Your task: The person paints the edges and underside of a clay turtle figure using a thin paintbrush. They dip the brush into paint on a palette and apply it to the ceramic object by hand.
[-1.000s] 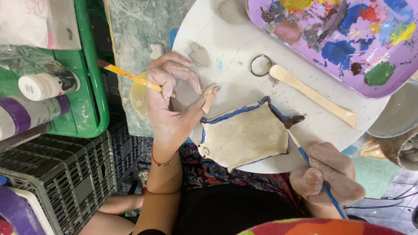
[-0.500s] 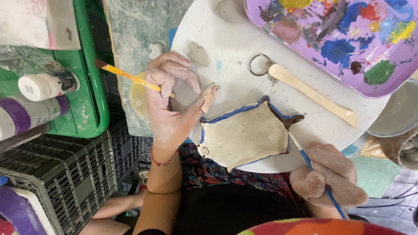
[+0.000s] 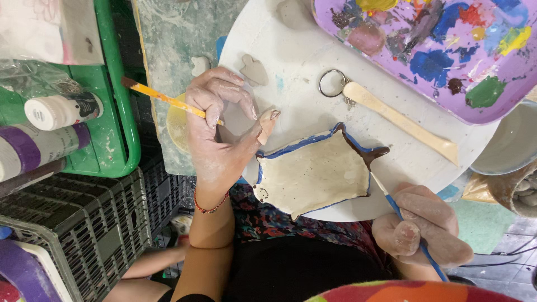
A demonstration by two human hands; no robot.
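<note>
Rim-painting stage, by the look of it. Sitting near the front edge of the white round desk (image 3: pixel 302 89): a flat cream clay dish with pointed corners (image 3: pixel 313 176), blue line running along most of its raised edge, brown patch on the upper right corner.

Right hand (image 3: pixel 425 229) curling closed around a thin blue-handled brush (image 3: pixel 391 204), pinching it low on the handle, bristle end touching the dish's right edge just under that brown corner. Left hand (image 3: pixel 221 140) doing two jobs at once: fingers folding loosely over an orange-handled brush (image 3: pixel 162 98), parking it out of the way with the tip pointing off to the left, while the thumb is stretching out and pressing against the dish's upper left corner to steady it.

Judging from the rim, guessing the lower edge is wanting the most attention, the blue looking thin or missing there, hard to tell for sure. Working that stretch probably calling for turning the dish under the thumb so the brush can reach, plus a light touch to avoid dragging brown into blue.

Lying around: a purple paint-smeared palette tray (image 3: pixel 503 106) upper right, a pale wooden modelling tool (image 3: pixel 403 120) beside a metal key ring (image 3: pixel 331 83), and a green plastic tray (image 3: pixel 120 112) off to the left.
</note>
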